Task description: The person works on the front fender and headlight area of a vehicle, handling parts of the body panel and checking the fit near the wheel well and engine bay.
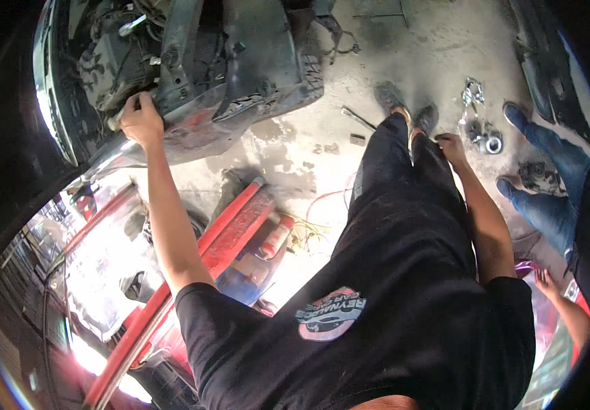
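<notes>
My left hand (142, 121) reaches to the open front of a dark vehicle (254, 51). Its fingers are bent and closed at the edge of the engine bay, beside a small pale rounded piece (114, 124). What lies within that grip is hidden. Low beside my right leg hangs my right hand (452, 149), near the knee of my dark trousers. Its fingers are loosely bent and apart, with nothing visible in them.
A long red beam (230, 222) stands at the left, near a red cylinder (276, 237). On the concrete floor lie a metal bar tool (358, 117) and metal parts (474, 123). A person in blue jeans (548, 198) is at the right, with another hand (548, 283) below.
</notes>
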{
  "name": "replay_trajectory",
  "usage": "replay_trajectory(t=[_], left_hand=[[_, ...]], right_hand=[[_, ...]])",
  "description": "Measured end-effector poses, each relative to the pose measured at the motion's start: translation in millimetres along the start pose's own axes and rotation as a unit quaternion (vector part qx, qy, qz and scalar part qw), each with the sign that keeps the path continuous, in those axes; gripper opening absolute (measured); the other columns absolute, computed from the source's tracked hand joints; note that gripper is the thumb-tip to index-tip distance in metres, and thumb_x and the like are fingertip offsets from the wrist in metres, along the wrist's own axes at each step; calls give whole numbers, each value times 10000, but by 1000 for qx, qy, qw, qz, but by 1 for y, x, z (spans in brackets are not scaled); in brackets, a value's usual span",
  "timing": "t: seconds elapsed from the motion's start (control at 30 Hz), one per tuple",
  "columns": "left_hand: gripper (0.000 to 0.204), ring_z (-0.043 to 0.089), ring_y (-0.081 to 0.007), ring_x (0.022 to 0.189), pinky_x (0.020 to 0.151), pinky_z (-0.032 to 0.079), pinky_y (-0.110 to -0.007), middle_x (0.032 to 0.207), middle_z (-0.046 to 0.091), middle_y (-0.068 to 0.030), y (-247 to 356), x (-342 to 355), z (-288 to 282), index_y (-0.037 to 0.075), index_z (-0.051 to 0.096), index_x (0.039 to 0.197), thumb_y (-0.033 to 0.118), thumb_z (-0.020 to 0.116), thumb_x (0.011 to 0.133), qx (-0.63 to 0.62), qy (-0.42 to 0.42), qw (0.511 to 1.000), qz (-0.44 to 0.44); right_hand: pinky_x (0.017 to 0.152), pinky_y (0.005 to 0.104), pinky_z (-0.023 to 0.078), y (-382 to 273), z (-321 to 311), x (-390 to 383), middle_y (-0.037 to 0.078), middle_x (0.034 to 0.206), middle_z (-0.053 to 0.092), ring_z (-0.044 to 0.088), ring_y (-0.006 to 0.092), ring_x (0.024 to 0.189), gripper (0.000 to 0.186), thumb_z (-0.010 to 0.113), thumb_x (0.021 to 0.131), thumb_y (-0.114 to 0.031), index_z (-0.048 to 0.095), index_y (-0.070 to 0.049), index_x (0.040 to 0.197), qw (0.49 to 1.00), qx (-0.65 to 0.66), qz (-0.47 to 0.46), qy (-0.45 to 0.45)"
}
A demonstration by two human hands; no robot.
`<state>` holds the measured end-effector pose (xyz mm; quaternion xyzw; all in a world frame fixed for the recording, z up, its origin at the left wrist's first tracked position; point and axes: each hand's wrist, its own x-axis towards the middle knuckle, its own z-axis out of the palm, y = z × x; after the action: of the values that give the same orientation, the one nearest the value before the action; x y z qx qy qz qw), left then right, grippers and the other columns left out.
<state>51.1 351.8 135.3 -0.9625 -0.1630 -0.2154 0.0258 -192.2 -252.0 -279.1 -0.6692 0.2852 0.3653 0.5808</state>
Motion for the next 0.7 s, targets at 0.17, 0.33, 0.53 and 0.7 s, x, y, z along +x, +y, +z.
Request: replay_trajectory(t=[0.17, 0.33, 0.53, 0.7], left_hand=[[370, 673, -405, 837, 795, 503, -465, 883, 712, -231, 12, -1, -1, 2, 746, 952, 318, 629, 800, -42, -3, 999, -11], [356, 674, -397, 801, 780, 501, -454, 855, 708, -234, 4, 2, 1, -34, 731, 937, 280, 614, 816, -42, 0, 999, 18], [319, 688, -285, 771, 759, 500, -381, 813, 724, -171, 7, 0, 0, -43, 730, 922, 247, 627, 839, -60, -5, 998, 9], [328, 687, -298, 765, 748, 502, -383, 815, 718, -190, 9, -1, -2, -55, 721, 943, 244, 629, 847, -74, -5, 997, 1]], right_hand=[[670, 281, 527, -163, 150, 1, 83, 854, 703, 658, 140, 742, 217, 643, 899, -104, 706, 48, 1040, 938, 122, -242, -216], [738, 336, 606, -320, 287, -19, 131, 1007, 691, 694, 195, 810, 172, 610, 918, -38, 657, 83, 1030, 864, 212, -313, -332], [648, 400, 611, -394, 369, -26, 195, 987, 679, 697, 280, 775, 173, 570, 911, 14, 601, 78, 1069, 835, 408, -19, -369], [587, 279, 549, -406, 384, -31, 126, 1006, 700, 711, 217, 862, 311, 461, 893, 66, 589, 50, 1177, 837, 395, -36, -377]])
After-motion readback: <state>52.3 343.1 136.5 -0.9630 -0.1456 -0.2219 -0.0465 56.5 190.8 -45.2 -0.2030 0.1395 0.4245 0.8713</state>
